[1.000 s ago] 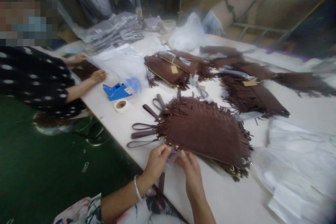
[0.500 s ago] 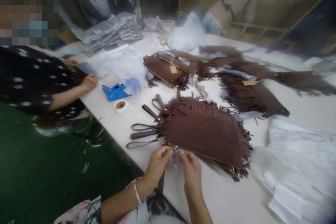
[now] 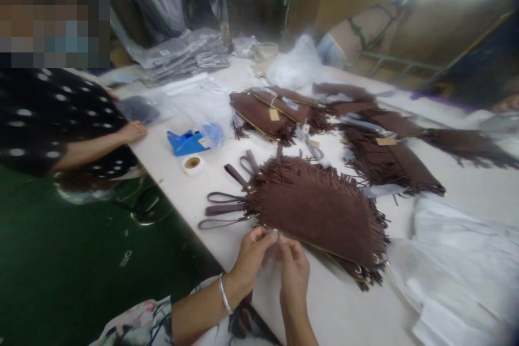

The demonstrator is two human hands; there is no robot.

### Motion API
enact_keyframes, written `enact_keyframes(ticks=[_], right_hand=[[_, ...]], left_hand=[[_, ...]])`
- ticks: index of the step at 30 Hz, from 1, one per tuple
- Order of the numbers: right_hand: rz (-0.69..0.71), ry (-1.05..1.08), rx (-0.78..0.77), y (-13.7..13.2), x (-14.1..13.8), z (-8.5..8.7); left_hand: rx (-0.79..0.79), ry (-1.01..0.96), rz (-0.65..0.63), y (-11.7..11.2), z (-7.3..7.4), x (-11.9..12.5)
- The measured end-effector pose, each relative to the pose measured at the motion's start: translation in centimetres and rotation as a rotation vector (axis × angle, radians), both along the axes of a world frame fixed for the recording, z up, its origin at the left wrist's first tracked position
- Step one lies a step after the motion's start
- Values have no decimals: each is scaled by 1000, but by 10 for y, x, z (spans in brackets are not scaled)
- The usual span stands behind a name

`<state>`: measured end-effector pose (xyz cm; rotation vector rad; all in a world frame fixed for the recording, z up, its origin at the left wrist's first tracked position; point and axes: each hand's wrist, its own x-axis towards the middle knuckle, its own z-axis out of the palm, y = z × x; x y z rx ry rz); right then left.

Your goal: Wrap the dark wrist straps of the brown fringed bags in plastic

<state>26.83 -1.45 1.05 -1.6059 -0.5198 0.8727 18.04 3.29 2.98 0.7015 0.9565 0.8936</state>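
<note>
Head view first (it is the only one we have): our left hand [image 3: 250,255] and right hand [image 3: 294,267] meet almost tip to tip, each thumb and forefinger pinched nearly closed on what looks like a wisp of translucent plastic [image 3: 271,257]. Whether a zip pull sits inside it, we cannot tell; the fingertips hide it. Just beyond them lies the brown fringed zip pouch [image 3: 314,208], flat on a stack, its gold zipper [image 3: 308,245] running away to the right of the fingers.

To do this neatly, we'd steady the plastic with the left pinch and let the right fingertips do the fine work, tugging lightly so the pouch doesn't skid. We'd also mind the wrist straps [image 3: 225,210] fanned out left of our fingers, since a stray loop or fringe strand could get caught. The tape roll [image 3: 192,170] and blue tape dispenser [image 3: 187,144], farther off beyond the left fingers, seem well out of the way.
</note>
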Motion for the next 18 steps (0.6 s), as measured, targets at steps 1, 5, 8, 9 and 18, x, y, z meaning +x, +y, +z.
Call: enact_keyframes(ticks=[1,5,8,9,18], right_hand=[[12,-9,8,0,-1,2],[37,10,28,-3,-4,4],[38,54,26,-4,-5,0],[35,69,26,-4,-5,-1],[-29,-128,-36,-3,-12,7]], left_hand=[[1,4,14,1,-1,1],[4,31,13,5,-8,0],[6,51,11,6,-10,-2],[3,57,12,5,-9,-2],[31,106,140,-2,-1,2]])
